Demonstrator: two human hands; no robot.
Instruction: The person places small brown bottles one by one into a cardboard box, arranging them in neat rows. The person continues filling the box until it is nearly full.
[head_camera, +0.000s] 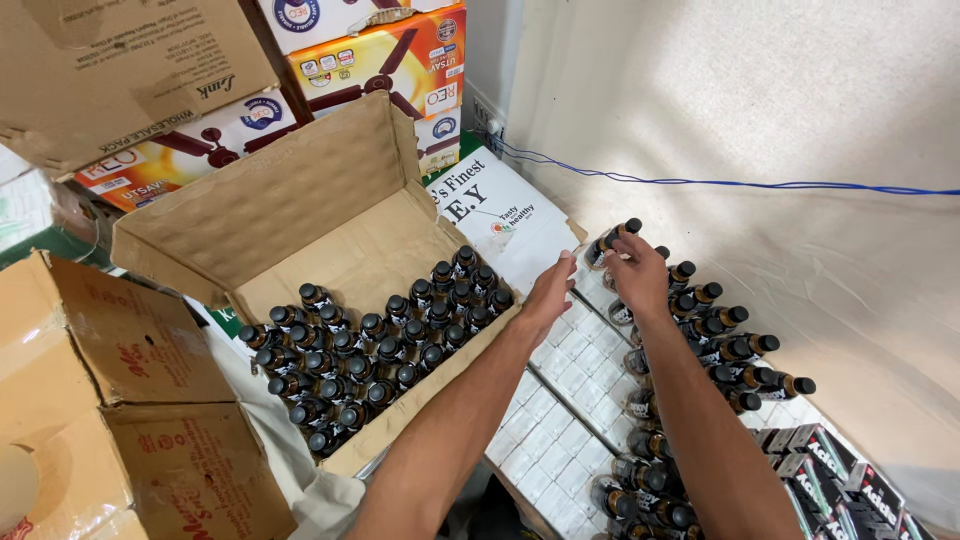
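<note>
An open cardboard box (300, 200) holds several small dark bottles with black caps (380, 350), standing upright in rows. My left hand (548, 293) hovers open by the box's right edge, holding nothing. Over to the right, my right hand (637, 277) rests on a lying bottle (612, 240) at the top of a row of similar bottles (730, 345) laid on their sides on a white grid surface (570, 400). Whether the fingers grip that bottle I cannot tell for sure; they curl over it.
Stacked printed cartons (390, 60) stand behind the box. Brown cartons (110, 400) sit at the left. A white bag with print (500, 215) lies beside the box. Small black packs (840, 470) lie at lower right. A blue cable (750, 184) runs along the wall.
</note>
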